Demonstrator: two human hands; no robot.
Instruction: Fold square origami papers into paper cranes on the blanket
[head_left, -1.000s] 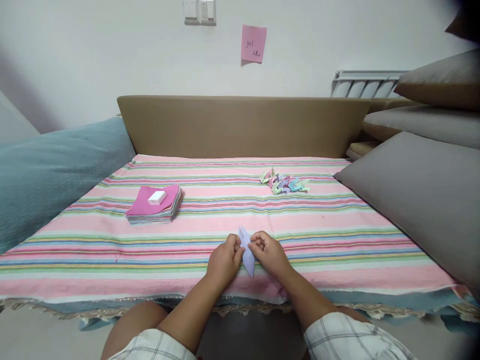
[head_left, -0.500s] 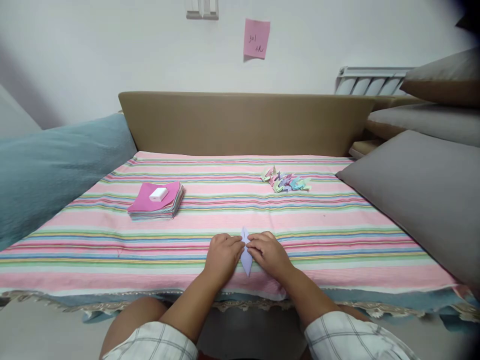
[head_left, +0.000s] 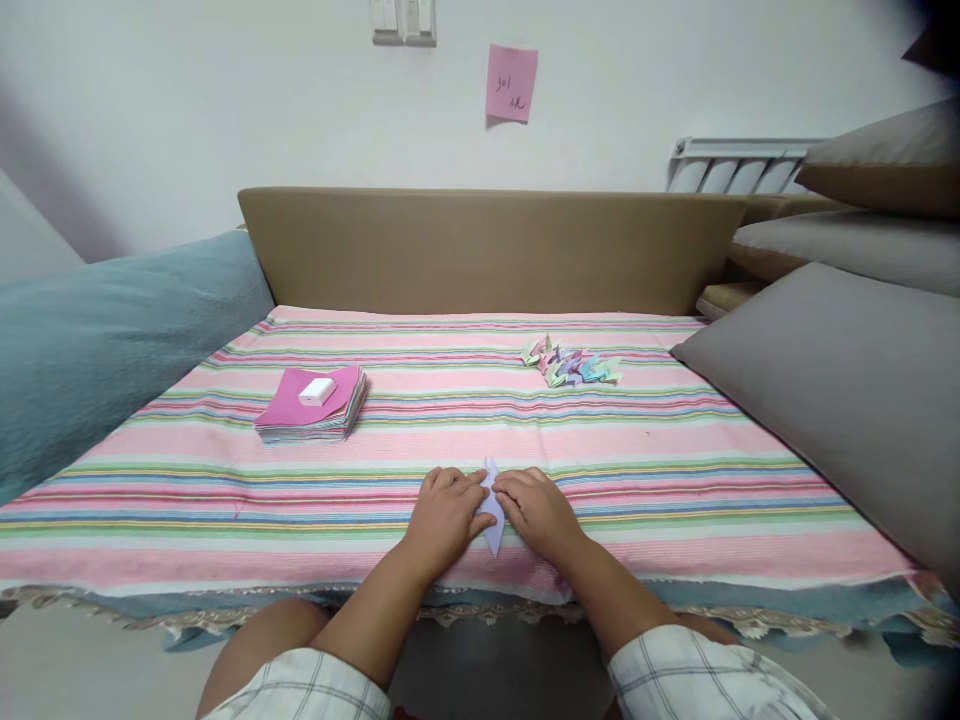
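Note:
A narrow, diamond-shaped piece of folded lilac origami paper (head_left: 494, 538) lies on the striped cloth (head_left: 420, 435) in front of me, its long points facing away from and toward me. My left hand (head_left: 448, 515) presses its left side, with the thumb and fingertips on the paper. From the right, my right hand (head_left: 538, 508) has its fingertips closed on the opposite edge. The two hands nearly meet over the middle and hide part of the paper.
Stacked paper sheets (head_left: 307, 430) with a small white box (head_left: 317, 391) on top sit to the left. Several small folded paper pieces (head_left: 574, 366) lie farther back at right. Grey cushions (head_left: 840, 380) line the right side, a blue-covered bolster (head_left: 135, 340) the left.
My left thumb has moved down and out onto the lower part of the paper. The far tip now shows two split points. My right hand stays nearly still.

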